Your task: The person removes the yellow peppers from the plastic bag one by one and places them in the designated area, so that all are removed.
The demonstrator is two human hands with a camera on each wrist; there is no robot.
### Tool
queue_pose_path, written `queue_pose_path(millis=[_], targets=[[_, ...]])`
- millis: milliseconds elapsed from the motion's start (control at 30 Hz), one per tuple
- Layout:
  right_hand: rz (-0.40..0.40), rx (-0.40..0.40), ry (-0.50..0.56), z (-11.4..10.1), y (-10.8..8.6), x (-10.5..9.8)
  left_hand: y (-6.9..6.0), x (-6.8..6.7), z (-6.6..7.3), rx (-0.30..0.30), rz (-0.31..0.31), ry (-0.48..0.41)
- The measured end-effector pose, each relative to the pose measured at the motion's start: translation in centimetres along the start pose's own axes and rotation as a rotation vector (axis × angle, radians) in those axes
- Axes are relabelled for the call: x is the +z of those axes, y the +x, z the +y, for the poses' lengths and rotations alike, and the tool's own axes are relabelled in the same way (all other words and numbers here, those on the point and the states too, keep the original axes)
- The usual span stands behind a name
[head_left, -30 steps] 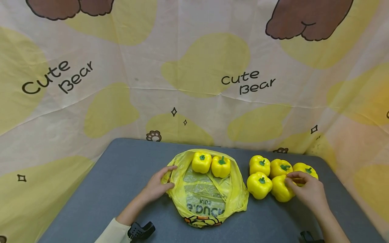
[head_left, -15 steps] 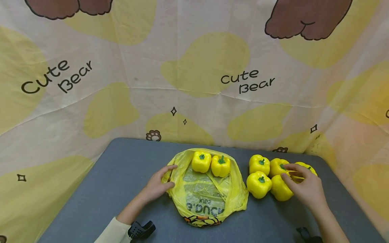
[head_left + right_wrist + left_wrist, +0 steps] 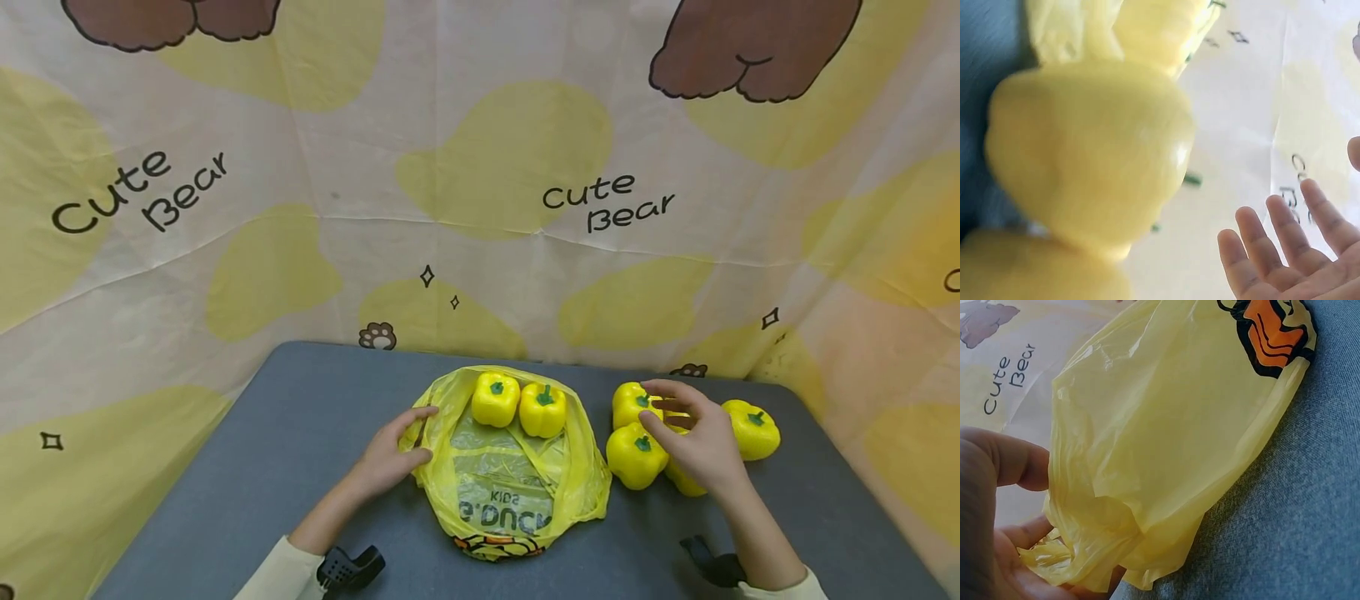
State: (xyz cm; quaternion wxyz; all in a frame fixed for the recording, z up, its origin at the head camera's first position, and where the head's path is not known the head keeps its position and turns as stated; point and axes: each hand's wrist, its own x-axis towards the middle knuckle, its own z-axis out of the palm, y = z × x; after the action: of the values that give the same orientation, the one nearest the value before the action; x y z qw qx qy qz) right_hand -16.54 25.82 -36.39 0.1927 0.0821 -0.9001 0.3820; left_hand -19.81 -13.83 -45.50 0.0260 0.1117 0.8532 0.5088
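Note:
A yellow plastic bag (image 3: 591, 479) lies spread with its mouth up on the table, two yellow bell peppers (image 3: 495, 400) inside at its far side. My left hand (image 3: 386, 454) holds the bag's left rim; the left wrist view shows gathered yellow plastic (image 3: 1104, 531) between its thumb and fingers. Right of the bag stands a group of several yellow bell peppers (image 3: 636, 457). Above them hovers my right hand (image 3: 705, 433), hiding part of the group. In the right wrist view, that hand (image 3: 1297, 262) has extended fingers and holds nothing, apart from the near pepper (image 3: 1091, 150).
The grey table (image 3: 322, 417) ends at the back against a hanging cloth (image 3: 480, 292) with yellow patches and lettering. One bell pepper (image 3: 752, 429) stands at the right end of the group. Black wrist devices (image 3: 351, 571) are on both arms.
My right hand has moved left across the group of peppers, from the right end toward the bag, uncovering the rightmost pepper. The left hand and the bag have stayed in place.

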Motion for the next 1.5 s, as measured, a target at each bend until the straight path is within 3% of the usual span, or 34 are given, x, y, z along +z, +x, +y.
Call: queue_pose_path(millis=[300, 733, 1000, 1300, 1500], targets=[[-0.047, -0.038, 0.133, -1.3, 0.4, 3.5, -0.1, -0.1, 0.2, 0.018, 0.002, -0.009], [-0.106, 0.067, 0.267, -1.8, 1.1, 7.8, -0.1, 0.0, 0.2, 0.047, -0.009, -0.033], [-0.135, 0.124, 0.277, -1.3, 1.6, 10.4, 0.0, 0.0, 0.3, 0.058, -0.008, -0.034], [-0.111, 0.165, 0.215, -0.5, 2.0, 11.9, 0.0, 0.0, 0.4, 0.083, -0.014, -0.036], [-0.112, 0.164, 0.186, -0.2, 2.2, 12.7, 0.0, 0.1, 0.4, 0.069, -0.007, -0.039]])
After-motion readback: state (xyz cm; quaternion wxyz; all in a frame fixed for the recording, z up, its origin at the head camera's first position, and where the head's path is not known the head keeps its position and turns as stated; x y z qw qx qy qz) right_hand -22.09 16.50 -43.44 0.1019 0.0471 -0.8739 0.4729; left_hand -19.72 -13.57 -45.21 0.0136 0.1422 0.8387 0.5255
